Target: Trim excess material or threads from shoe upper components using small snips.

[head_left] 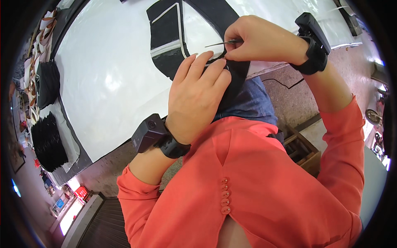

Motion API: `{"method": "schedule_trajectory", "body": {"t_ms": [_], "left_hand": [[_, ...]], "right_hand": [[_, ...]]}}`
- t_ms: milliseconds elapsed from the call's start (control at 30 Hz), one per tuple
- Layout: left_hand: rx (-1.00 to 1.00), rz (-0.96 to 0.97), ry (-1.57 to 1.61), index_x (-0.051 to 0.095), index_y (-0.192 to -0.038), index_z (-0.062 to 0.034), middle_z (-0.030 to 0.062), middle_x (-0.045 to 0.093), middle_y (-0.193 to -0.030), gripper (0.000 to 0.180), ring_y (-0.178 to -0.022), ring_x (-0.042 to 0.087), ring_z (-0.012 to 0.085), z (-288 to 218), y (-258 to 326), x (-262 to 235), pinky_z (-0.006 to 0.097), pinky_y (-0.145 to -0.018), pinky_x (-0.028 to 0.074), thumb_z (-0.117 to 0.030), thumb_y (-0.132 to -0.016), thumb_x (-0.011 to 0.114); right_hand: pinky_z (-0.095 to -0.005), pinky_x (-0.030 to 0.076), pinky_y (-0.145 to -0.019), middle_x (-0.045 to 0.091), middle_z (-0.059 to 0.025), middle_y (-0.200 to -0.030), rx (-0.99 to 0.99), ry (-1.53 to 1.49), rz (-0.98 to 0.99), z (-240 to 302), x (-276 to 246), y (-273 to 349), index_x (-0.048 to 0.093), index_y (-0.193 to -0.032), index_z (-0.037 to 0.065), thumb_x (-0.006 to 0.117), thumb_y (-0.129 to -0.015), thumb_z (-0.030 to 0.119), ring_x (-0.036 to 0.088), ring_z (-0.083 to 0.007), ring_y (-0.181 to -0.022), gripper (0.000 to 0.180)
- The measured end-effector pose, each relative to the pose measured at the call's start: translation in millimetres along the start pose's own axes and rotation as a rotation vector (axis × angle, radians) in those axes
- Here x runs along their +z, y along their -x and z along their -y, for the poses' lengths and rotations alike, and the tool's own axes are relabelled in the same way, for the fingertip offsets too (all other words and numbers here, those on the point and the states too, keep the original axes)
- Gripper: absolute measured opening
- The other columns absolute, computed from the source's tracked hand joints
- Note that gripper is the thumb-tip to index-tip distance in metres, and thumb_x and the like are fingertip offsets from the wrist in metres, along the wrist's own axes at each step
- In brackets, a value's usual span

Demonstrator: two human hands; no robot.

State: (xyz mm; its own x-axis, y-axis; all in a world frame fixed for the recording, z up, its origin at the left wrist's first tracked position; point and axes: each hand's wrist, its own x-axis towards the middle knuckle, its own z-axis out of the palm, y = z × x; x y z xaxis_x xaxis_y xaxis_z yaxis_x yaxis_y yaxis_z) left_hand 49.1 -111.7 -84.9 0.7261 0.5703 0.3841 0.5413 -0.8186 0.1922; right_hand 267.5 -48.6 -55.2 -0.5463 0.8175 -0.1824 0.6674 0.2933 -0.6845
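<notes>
A black curved sheet piece (163, 31) with narrow white strips along its edges lies at the front edge of the white table, partly hanging over it. My left hand (198, 89) rests on its near part, fingers stretched out and fingertips close to the curved inner edge. Just right of those fingertips, my right hand (248, 39) is closed around a thin pointed metal tool (217, 44), its slim tip pointing left over the white area inside the curve. The handle end is hidden in the fist, so its exact kind cannot be told. Both wrists wear black strapped devices.
The white-covered table (103, 82) spreads out to the left and ahead. Along its left side lie a stack of black pieces (49, 142), a folded black bundle (47, 84) and several brown and white scraps (45, 29). A wooden crate (304, 149) stands below at right.
</notes>
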Motion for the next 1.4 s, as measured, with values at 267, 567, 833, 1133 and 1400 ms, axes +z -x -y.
{"method": "schedule_trajectory", "body": {"t_ms": [267,567,833,1133,1400], "left_hand": [[-0.055,-0.007,0.000,0.064,-0.103,-0.0056,0.0060,0.064,-0.118,0.028,-0.116,0.058,0.0303,-9.2,-7.4,-2.1,0.043,-0.097,0.047,0.002,-0.077,0.061],[-0.100,-0.007,0.035,0.064,-0.106,-0.0050,0.0060,0.064,-0.120,0.030,-0.118,0.056,0.0301,-11.3,-8.6,-1.0,0.044,-0.098,0.047,0.003,-0.077,0.060],[-0.074,0.029,-0.006,0.063,-0.101,-0.0046,0.0077,0.065,-0.116,0.019,-0.117,0.056,0.0291,-8.0,-2.0,-6.8,0.045,-0.104,0.043,-0.009,-0.082,0.059],[-0.125,-0.021,0.041,0.066,-0.104,-0.0043,0.0062,0.066,-0.115,0.030,-0.114,0.059,0.0311,-15.2,-4.1,-5.4,0.045,-0.097,0.047,0.003,-0.076,0.059],[-0.100,0.008,0.021,0.064,-0.102,-0.0046,0.0069,0.066,-0.117,0.025,-0.116,0.059,0.0317,-13.1,1.3,-9.6,0.046,-0.100,0.046,0.002,-0.078,0.059]], "right_hand": [[-0.0309,0.041,-0.054,0.053,-0.0089,-0.058,-0.009,0.017,0.082,-1.3,-11.0,-8.7,0.061,-0.071,-0.003,0.069,-0.073,0.019,0.049,-0.0160,-0.054,0.024],[-0.0360,0.046,-0.058,0.059,-0.0151,-0.066,0.020,-0.033,0.165,-0.7,-18.9,-18.0,0.066,-0.077,-0.002,0.069,-0.076,0.022,0.057,-0.0250,-0.061,0.024],[-0.0323,0.042,-0.056,0.053,-0.0108,-0.059,0.071,-0.059,-0.042,1.0,6.8,1.6,0.062,-0.074,-0.003,0.070,-0.074,0.021,0.051,-0.0165,-0.056,0.025],[-0.0333,0.043,-0.056,0.055,-0.0122,-0.060,-0.015,0.033,0.066,-2.5,-6.9,-9.5,0.062,-0.074,-0.004,0.070,-0.074,0.023,0.052,-0.0207,-0.055,0.028],[-0.0334,0.044,-0.056,0.057,-0.0127,-0.061,0.015,0.014,0.036,2.7,-6.3,-0.3,0.065,-0.076,-0.004,0.068,-0.075,0.021,0.053,-0.0211,-0.055,0.025]]}}
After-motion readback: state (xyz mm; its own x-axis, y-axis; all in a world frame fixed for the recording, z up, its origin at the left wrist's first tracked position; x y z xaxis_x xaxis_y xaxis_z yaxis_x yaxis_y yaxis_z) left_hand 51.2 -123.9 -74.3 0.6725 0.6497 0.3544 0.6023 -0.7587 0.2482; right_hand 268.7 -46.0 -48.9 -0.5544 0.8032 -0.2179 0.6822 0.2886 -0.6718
